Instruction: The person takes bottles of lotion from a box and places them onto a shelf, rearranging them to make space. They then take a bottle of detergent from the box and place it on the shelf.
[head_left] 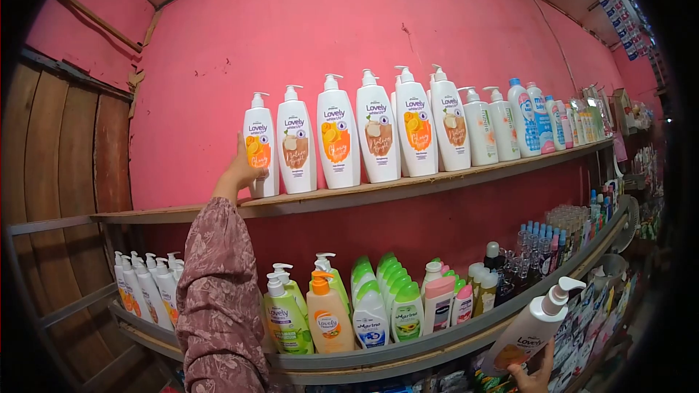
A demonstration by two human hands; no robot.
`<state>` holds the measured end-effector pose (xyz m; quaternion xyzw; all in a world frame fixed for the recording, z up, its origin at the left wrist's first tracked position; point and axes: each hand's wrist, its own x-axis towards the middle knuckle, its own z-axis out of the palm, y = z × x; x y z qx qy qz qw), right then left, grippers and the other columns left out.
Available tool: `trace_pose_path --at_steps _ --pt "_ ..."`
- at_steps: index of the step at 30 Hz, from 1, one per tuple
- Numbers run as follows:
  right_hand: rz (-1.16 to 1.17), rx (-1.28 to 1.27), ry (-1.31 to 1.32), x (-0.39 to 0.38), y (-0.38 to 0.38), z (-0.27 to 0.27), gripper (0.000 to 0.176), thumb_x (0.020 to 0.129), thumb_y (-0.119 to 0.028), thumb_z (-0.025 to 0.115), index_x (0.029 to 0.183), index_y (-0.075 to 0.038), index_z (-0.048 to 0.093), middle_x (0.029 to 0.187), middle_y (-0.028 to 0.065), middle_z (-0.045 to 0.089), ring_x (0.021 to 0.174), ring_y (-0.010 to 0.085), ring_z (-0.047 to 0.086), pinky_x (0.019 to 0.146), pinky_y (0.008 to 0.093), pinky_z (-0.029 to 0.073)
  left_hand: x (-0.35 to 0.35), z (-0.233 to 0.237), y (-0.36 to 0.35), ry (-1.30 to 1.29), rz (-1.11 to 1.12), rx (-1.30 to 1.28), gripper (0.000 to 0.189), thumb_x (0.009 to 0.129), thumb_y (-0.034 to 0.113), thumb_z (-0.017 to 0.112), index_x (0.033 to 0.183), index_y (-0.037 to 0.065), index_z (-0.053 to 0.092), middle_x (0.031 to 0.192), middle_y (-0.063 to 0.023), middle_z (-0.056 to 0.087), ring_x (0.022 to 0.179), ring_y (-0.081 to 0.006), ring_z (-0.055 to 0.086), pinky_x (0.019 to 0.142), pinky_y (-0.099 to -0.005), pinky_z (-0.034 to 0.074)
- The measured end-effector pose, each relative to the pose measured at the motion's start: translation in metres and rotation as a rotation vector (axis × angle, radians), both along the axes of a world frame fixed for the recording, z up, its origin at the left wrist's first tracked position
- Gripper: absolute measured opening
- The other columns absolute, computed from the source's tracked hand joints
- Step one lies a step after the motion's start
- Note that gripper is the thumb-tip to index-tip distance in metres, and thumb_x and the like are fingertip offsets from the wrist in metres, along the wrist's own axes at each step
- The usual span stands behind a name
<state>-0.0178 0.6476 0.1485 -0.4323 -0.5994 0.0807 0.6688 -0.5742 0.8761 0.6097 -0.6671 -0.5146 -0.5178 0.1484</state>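
Observation:
At the left end of the upper shelf, my left hand (239,169) is wrapped round a white Lovely pump bottle (258,131) with an orange picture. Its thumb lies across the label and its fingers run up the left side. That bottle stands upright on the shelf board. Beside it is another white pump bottle (294,135) with a brown label, the first of a row of similar ones. Low at the right, my right hand (537,377) grips a tilted pump bottle (528,331) near its base, partly cut off by the frame edge.
The upper shelf (349,195) also bears blue and white baby bottles (523,116). On the lower shelf (408,358) are green-capped bottles (406,313), an orange-pump bottle (329,320) and several white pump bottles (145,287). Wooden planks (69,145) stand at the left.

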Motion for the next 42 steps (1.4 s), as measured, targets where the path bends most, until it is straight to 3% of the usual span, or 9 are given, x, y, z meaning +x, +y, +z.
trace_pose_path --at_steps 3,6,9,16,22,28,33,36,42 --pt "0.091 0.021 0.132 -0.003 -0.005 0.004 0.081 0.081 0.005 0.065 0.144 -0.003 0.015 0.112 0.0095 0.053 0.074 0.011 0.052 0.062 0.0228 0.044 0.028 -0.01 -0.021 0.138 0.578 0.364 0.098 0.074 0.028 0.072 0.148 0.014 0.009 0.13 -0.0199 0.047 0.113 -0.0294 0.053 0.087 -0.0402 0.047" --pt "0.114 0.045 0.192 -0.004 -0.005 0.004 0.083 0.08 0.006 0.065 0.145 -0.003 0.013 0.111 0.0085 0.053 0.074 0.0101 0.052 0.062 0.0226 0.044 0.063 -0.004 -0.057 0.091 0.299 0.499 0.082 0.073 0.037 0.07 0.141 0.013 0.031 0.115 -0.0167 0.058 0.104 -0.0295 0.059 0.08 -0.0393 0.05" --pt "0.086 0.062 0.159 -0.001 -0.001 -0.002 0.084 0.08 0.005 0.066 0.145 -0.001 0.013 0.113 0.0091 0.051 0.082 0.0118 0.052 0.068 0.0238 0.045 0.081 -0.008 -0.069 0.11 0.232 0.107 0.072 0.073 0.038 0.07 0.134 0.014 0.041 0.095 -0.0139 0.066 0.09 -0.03 0.064 0.073 -0.0417 0.051" --pt "0.077 0.099 0.118 -0.001 0.012 -0.013 0.082 0.08 0.003 0.068 0.143 0.002 0.015 0.12 0.0106 0.047 0.096 0.0157 0.05 0.079 0.0267 0.045 0.092 -0.016 -0.045 0.344 0.437 0.195 0.093 0.073 0.04 0.073 0.146 0.014 0.021 0.08 -0.0177 0.065 0.073 -0.0276 0.066 0.061 -0.039 0.053" --pt "-0.083 -0.152 0.015 0.004 0.008 -0.025 0.08 0.079 0.003 0.069 0.142 0.001 0.019 0.109 0.0072 0.051 0.087 0.013 0.052 0.071 0.0238 0.044 0.101 -0.01 -0.045 0.039 0.008 -0.09 0.103 0.075 0.014 0.073 0.147 0.012 -0.001 0.094 -0.0227 0.062 0.054 -0.0232 0.062 0.041 -0.0317 0.052" --pt "0.057 -0.017 0.253 -0.006 0.007 -0.015 0.079 0.078 0.004 0.07 0.141 0.0 0.021 0.101 0.0046 0.05 0.078 0.0098 0.049 0.065 0.0216 0.043 0.096 -0.005 -0.031 -0.078 -0.114 -0.22 0.109 0.078 0.007 0.071 0.146 0.021 -0.013 0.096 -0.0259 0.061 0.063 -0.0268 0.066 0.05 -0.0369 0.057" --pt "0.109 -0.05 0.371 -0.002 0.008 -0.022 0.082 0.079 0.005 0.069 0.142 0.0 0.018 0.107 0.0077 0.052 0.087 0.0124 0.052 0.07 0.0229 0.045 0.099 -0.002 -0.029 -0.104 -0.095 -0.265 0.11 0.08 0.007 0.069 0.144 0.022 -0.018 0.089 -0.0245 0.063 0.062 -0.0279 0.066 0.053 -0.0377 0.058" --pt "0.107 -0.047 0.389 0.0 0.008 -0.026 0.083 0.079 0.005 0.069 0.143 0.001 0.016 0.11 0.0091 0.052 0.091 0.014 0.053 0.074 0.0237 0.046 0.109 -0.001 -0.037 -0.147 -0.062 -0.308 0.109 0.077 0.003 0.069 0.145 0.022 -0.014 0.101 -0.0263 0.059 0.066 -0.0308 0.065 0.053 -0.0389 0.059" --pt "0.109 -0.046 0.391 0.004 0.008 -0.029 0.081 0.079 0.004 0.069 0.142 0.001 0.017 0.112 0.0096 0.051 0.091 0.0147 0.053 0.075 0.0244 0.046 0.111 0.001 -0.031 -0.109 -0.057 -0.318 0.108 0.079 0.002 0.066 0.144 0.021 -0.018 0.102 -0.0295 0.059 0.071 -0.0339 0.067 0.053 -0.0416 0.058"
